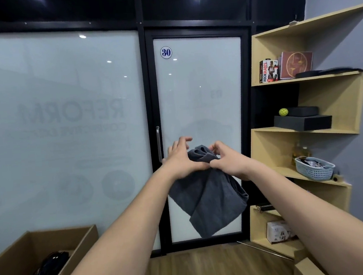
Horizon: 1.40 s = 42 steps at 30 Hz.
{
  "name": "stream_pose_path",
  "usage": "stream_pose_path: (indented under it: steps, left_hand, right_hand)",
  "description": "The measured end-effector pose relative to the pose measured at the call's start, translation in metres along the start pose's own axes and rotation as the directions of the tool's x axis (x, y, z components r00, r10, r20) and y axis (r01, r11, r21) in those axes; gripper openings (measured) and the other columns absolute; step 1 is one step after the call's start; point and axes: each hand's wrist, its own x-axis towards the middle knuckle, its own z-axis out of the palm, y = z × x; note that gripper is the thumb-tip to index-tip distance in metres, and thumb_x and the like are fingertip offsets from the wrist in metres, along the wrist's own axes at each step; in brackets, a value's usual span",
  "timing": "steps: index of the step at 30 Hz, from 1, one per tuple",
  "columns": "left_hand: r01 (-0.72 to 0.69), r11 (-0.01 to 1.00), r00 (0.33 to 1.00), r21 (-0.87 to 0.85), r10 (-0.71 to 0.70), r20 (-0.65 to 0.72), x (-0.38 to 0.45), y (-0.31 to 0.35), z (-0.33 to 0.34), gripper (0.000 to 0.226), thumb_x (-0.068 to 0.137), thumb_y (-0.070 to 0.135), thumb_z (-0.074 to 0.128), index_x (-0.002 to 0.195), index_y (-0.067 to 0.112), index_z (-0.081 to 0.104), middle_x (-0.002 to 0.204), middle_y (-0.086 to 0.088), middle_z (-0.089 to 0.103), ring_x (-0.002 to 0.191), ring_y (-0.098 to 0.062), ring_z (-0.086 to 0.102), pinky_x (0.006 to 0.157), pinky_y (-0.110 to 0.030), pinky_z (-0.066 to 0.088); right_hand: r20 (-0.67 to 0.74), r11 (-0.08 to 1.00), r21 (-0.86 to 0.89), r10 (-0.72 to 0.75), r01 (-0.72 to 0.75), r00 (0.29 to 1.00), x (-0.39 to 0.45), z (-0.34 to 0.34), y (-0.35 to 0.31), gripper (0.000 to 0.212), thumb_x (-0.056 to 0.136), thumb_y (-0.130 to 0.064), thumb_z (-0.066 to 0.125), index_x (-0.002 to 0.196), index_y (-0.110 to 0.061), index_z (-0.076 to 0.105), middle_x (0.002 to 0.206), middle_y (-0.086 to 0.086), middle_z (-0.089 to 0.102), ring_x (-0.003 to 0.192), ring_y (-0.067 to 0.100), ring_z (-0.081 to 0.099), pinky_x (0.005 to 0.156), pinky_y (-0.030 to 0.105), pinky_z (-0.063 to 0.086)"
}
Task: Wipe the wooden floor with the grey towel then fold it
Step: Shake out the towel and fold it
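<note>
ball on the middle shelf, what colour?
Yellow-green ball with small holes, seen in the head view.

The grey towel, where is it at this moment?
In the head view the grey towel hangs in the air at centre, held up by the left hand and right hand, before the glass door.

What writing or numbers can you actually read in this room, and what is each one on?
"30": round sticker on the glass door.
"ROCKBLADES": box on the shelf.
"REFORM": mirrored lettering on the frosted glass wall; the line beneath is too blurred.
</note>
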Motion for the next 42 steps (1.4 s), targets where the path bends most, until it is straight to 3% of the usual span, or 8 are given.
stream_pose_path:
  steps: [6,11,15,19,26,29,34,42]
  left_hand:
    - [0.072,0.942,0.942,-0.328,0.043,0.332,0.019,0.012,-0.018,0.031,0.078,0.017,0.084,0.108,0.011,0.076,0.106,-0.009,0.077,0.092,-0.016,0.071,0.093,-0.034,0.054]
    - [0.118,0.830,0.979,-0.545,-0.005,0.204,0.029,0.017,-0.018,0.028,0.075,0.013,0.084,0.102,0.009,0.076,0.096,-0.008,0.078,0.088,-0.022,0.075,0.075,-0.029,0.057]
    - [0.108,0.810,0.992,-0.576,-0.047,0.120,0.037,0.018,-0.015,0.027,0.072,0.014,0.086,0.097,0.010,0.077,0.092,-0.009,0.078,0.082,-0.022,0.074,0.072,-0.031,0.059]
    - [0.143,0.772,0.986,-0.620,-0.060,0.153,0.039,0.020,-0.010,0.024,0.070,0.013,0.086,0.093,0.011,0.077,0.091,-0.010,0.078,0.079,-0.022,0.075,0.065,-0.029,0.057]
    - [0.156,0.704,0.977,-0.693,-0.007,0.214,0.042,0.023,-0.007,0.013,0.078,0.009,0.082,0.090,0.014,0.078,0.093,-0.009,0.078,0.079,-0.020,0.075,0.064,-0.026,0.057]
    - [0.135,0.726,0.976,-0.674,0.019,0.216,0.044,0.010,-0.016,0.018,0.080,0.009,0.081,0.097,0.015,0.078,0.100,-0.007,0.078,0.090,-0.019,0.074,0.071,-0.027,0.058]
    - [0.275,0.774,0.931,-0.571,-0.066,0.359,0.037,-0.017,-0.014,0.023,0.087,0.006,0.075,0.108,0.016,0.073,0.104,-0.005,0.076,0.091,-0.017,0.074,0.076,-0.035,0.061]
    - [0.131,0.721,0.990,-0.680,-0.061,0.126,0.032,-0.025,0.002,0.030,0.093,0.029,0.071,0.116,0.011,0.070,0.111,-0.013,0.075,0.092,-0.023,0.071,0.078,-0.038,0.058]
  right_hand:
    - [-0.007,0.991,0.100,-0.093,0.093,0.996,-0.001,-0.017,0.004,0.033,0.083,-0.010,0.068,0.101,-0.021,0.044,0.112,0.006,0.058,0.068,0.015,0.056,0.061,0.026,0.048]
    - [-0.074,0.978,0.202,-0.036,0.050,0.997,-0.022,-0.045,0.032,0.055,0.060,-0.067,0.085,0.078,-0.026,0.052,0.091,-0.001,0.067,0.078,0.015,0.058,0.071,0.034,0.044]
    - [-0.092,0.954,0.292,-0.037,0.063,0.995,-0.043,-0.042,0.068,0.080,0.066,-0.079,0.072,0.091,-0.003,0.061,0.097,-0.001,0.069,0.087,0.013,0.059,0.082,0.035,0.042]
    - [-0.134,0.932,0.358,-0.013,0.060,0.991,-0.057,-0.025,0.093,0.066,0.069,-0.066,0.073,0.090,-0.004,0.064,0.093,-0.011,0.074,0.093,-0.002,0.064,0.087,0.026,0.041]
    - [-0.115,0.708,0.704,0.194,-0.058,0.974,-0.044,-0.015,0.094,0.055,0.085,-0.044,0.074,0.121,-0.003,0.068,0.121,0.013,0.071,0.113,0.028,0.065,0.101,0.042,0.042]
    - [-0.261,0.783,0.621,0.173,0.028,0.950,-0.031,-0.036,0.080,0.061,0.081,-0.036,0.074,0.112,0.016,0.062,0.112,0.029,0.069,0.099,0.035,0.063,0.091,0.047,0.046]
    - [-0.327,0.926,0.361,0.018,0.107,0.945,-0.005,-0.068,0.048,0.034,0.093,-0.030,0.071,0.096,0.004,0.072,0.090,0.012,0.072,0.082,0.021,0.064,0.075,0.037,0.049]
    - [-0.390,0.959,0.261,-0.001,0.112,0.921,0.010,-0.068,0.055,0.046,0.099,-0.044,0.058,0.097,0.000,0.069,0.085,0.004,0.067,0.079,0.016,0.059,0.071,0.034,0.044]
